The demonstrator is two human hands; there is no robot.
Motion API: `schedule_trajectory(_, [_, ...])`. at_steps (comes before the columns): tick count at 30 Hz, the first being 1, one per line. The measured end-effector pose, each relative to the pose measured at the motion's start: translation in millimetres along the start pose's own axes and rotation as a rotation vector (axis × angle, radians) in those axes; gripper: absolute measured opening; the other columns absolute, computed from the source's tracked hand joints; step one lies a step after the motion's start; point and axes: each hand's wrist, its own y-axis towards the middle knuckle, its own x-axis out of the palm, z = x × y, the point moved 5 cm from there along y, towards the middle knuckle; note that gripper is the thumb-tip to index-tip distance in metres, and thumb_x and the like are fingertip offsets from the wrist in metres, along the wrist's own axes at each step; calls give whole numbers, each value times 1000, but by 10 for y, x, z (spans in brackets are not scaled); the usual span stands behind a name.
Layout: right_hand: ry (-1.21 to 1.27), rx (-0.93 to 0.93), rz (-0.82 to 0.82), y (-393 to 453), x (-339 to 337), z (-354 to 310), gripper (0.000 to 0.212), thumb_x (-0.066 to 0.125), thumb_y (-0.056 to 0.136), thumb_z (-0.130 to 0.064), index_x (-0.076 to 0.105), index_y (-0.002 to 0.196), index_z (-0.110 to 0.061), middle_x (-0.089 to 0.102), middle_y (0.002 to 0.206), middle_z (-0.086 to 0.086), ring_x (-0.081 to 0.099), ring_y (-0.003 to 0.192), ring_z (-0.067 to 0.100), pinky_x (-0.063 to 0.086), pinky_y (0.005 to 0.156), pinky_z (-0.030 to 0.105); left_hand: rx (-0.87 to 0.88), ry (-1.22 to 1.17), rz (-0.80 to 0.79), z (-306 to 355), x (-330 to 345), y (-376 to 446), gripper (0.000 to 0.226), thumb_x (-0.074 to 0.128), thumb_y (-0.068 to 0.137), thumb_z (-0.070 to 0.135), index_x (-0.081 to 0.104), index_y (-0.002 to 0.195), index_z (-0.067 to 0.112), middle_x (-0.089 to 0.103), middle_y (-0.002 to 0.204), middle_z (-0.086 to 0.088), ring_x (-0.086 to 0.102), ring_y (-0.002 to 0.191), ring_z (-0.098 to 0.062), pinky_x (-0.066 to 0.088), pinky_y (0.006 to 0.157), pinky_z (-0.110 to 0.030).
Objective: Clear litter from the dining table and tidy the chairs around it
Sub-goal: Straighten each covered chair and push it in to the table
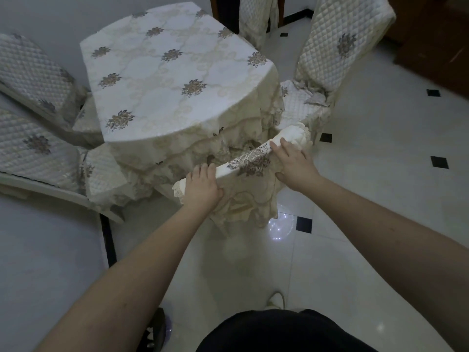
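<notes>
The dining table [162, 72] wears a cream tablecloth with grey flower motifs, and nothing lies on its top. Right in front of me stands a chair [250, 162] in a cream flowered cover, its back pushed close against the table's near edge. My left hand [203, 185] grips the left end of the chair's top rail, fingers over the top and thumb behind. My right hand [294, 163] holds the right part of the same rail, fingers curled over the fabric.
Two quilted-cover chairs [35, 72] stand at the table's left, another chair [337, 47] at the right, and one [256, 16] at the far end. Glossy white floor tiles [380, 199] with small black squares spread right and behind. My shoe [275, 301] shows below.
</notes>
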Motion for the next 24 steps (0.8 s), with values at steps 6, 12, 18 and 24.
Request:
schedule_trajectory(6, [-111, 34, -101, -382, 136, -198, 84, 48, 89, -60, 3, 153, -27, 13, 160, 0, 8, 147, 22, -1, 113, 58, 55, 15, -74, 219, 59, -527, 92, 52, 87, 41, 0, 151, 3, 3, 159, -19, 7, 145, -40, 19, 114, -51])
schedule_trajectory(12, [12, 129, -10, -1030, 324, -558, 69, 38, 94, -56, 17, 152, -23, 28, 155, 3, 22, 143, 22, 6, 115, 49, 160, -18, -61, 60, -147, -912, 61, 40, 85, 41, 44, 138, 13, 42, 142, -20, 40, 131, -39, 41, 100, -52])
schedule_trajectory(18, [156, 286, 176, -1702, 241, -513, 59, 43, 95, -47, 35, 146, -18, 45, 145, 6, 41, 132, 25, 27, 109, 40, 270, -60, -36, 141, 43, -1279, 65, 63, 75, 30, 44, 136, 18, 55, 132, -12, 52, 121, -34, 45, 95, -45])
schedule_trajectory(24, [50, 387, 171, -2203, 51, -63, 63, 27, 97, -56, 29, 149, -20, 41, 149, 6, 37, 135, 25, 24, 111, 41, 335, -59, -61, 865, 16, -1434, 57, 53, 75, 35, 55, 129, 17, 58, 129, -10, 54, 119, -33, 40, 100, -46])
